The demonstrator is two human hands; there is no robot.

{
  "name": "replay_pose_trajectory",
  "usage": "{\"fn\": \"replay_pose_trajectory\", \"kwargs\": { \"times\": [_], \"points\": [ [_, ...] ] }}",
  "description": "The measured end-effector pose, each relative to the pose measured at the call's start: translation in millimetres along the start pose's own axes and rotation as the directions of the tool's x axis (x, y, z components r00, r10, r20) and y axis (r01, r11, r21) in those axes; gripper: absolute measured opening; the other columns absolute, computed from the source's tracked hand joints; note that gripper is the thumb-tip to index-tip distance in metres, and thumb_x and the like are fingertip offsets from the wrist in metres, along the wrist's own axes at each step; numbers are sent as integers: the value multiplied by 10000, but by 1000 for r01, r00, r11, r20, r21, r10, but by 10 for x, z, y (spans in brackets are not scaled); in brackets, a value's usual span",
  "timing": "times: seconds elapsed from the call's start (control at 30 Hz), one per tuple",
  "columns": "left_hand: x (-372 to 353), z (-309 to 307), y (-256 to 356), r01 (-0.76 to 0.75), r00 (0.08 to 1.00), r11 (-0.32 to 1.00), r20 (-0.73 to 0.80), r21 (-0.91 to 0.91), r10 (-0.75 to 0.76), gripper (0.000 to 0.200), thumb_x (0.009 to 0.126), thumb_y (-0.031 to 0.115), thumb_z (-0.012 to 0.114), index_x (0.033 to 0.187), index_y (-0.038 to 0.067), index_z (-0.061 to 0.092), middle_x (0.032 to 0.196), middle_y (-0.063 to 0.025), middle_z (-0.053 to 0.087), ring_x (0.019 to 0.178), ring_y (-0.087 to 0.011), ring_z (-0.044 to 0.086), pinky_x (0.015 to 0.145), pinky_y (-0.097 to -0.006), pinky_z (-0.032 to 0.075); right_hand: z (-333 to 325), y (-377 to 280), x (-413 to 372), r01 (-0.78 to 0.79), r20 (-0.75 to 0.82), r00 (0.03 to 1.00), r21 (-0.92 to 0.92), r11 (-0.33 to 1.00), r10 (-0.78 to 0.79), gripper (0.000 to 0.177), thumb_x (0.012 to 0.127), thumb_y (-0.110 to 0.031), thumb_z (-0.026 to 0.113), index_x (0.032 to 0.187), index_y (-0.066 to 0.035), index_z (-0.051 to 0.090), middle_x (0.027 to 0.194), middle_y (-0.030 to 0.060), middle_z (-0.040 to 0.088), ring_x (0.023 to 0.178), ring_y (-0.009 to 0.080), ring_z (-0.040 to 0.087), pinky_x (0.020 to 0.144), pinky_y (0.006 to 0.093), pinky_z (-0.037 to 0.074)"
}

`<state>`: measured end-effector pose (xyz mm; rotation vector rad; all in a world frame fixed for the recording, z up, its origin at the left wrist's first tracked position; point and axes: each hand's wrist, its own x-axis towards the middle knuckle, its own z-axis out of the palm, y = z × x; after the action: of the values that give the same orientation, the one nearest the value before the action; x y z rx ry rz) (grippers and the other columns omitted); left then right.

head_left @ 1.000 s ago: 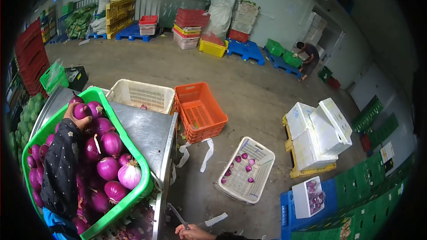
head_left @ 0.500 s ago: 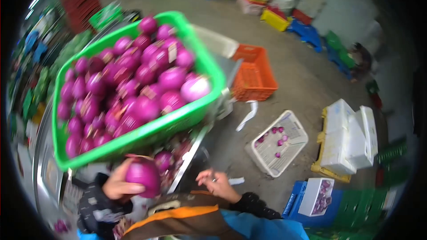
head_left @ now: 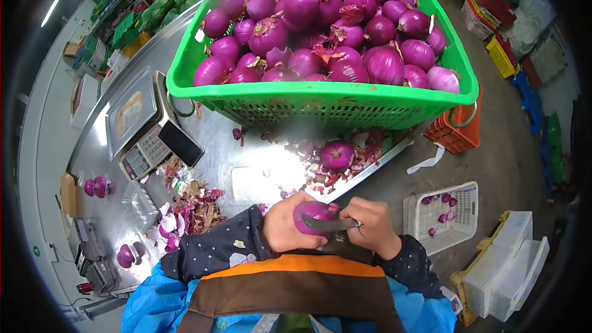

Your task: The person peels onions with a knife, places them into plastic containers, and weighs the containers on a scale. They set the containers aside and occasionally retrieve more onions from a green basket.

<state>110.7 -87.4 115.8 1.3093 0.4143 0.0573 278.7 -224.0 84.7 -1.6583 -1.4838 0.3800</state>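
My left hand point(head_left: 285, 225) is closed round a red onion point(head_left: 308, 211), in front of my apron. In my right hand point(head_left: 373, 225) is a knife point(head_left: 324, 225), its dark blade lying against the onion's near side. Just beyond my hands, another red onion point(head_left: 337, 155) rests among loose skins on the metal table point(head_left: 216, 126). A green crate point(head_left: 320, 90) heaped with red onions stands across the table's far part.
To the left are a weighing scale point(head_left: 139, 157), a dark phone point(head_left: 180, 143) lying against it, and a pile of onion peelings point(head_left: 197, 209). Past the table's right edge, a white crate point(head_left: 472, 216) with several small onions and an orange crate point(head_left: 453, 132) stand on the floor.
My view has turned and levelled toward the table. My hands have come together; the onion is now low before my apron, with the knife in my right hand against it.
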Motion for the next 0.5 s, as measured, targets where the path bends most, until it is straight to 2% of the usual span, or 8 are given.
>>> {"fn": "replay_pose_trajectory", "kwargs": {
  "times": [0.13,0.23,0.33,0.4,0.5],
  "points": [
    [1,8,52,3,999,1000,35,-21,-2,473,652,-3,783,1017,23,484,882,-35,627,805,-108,600,712,-283,506,28,-43,87,45,8,999,-51,998,-45,80,601,1,592,654,-56,572,612,83,508,495,283,525,450,359,400],
    [6,-22,53,-37,997,997,68,61,33,463,652,-3,782,1014,32,494,894,-35,623,820,-105,593,721,-283,502,40,-22,61,65,-5,998,-72,995,-66,87,584,-7,602,645,-58,567,614,78,506,499,280,527,452,361,406],
    [-22,-22,-18,35,996,997,77,64,-40,484,624,57,805,1009,36,513,884,-52,624,802,-130,605,725,-286,499,41,-8,50,86,0,996,-105,991,-86,99,565,-11,611,637,-60,564,613,72,504,505,269,534,453,353,408],
    [-3,-40,-155,-65,997,963,66,263,50,543,571,141,830,1011,38,530,877,-77,629,776,-175,620,719,-295,502,13,24,45,105,6,994,-130,986,-105,105,557,-13,615,636,-62,564,614,68,504,509,262,540,453,347,409],
    [0,-18,-139,-31,999,967,32,251,24,589,540,196,834,1023,40,535,869,-95,628,791,-208,634,719,-304,507,2,80,14,70,6,998,-150,986,-70,116,544,-15,623,633,-60,564,613,68,506,513,254,546,453,342,405]
  ]
}}
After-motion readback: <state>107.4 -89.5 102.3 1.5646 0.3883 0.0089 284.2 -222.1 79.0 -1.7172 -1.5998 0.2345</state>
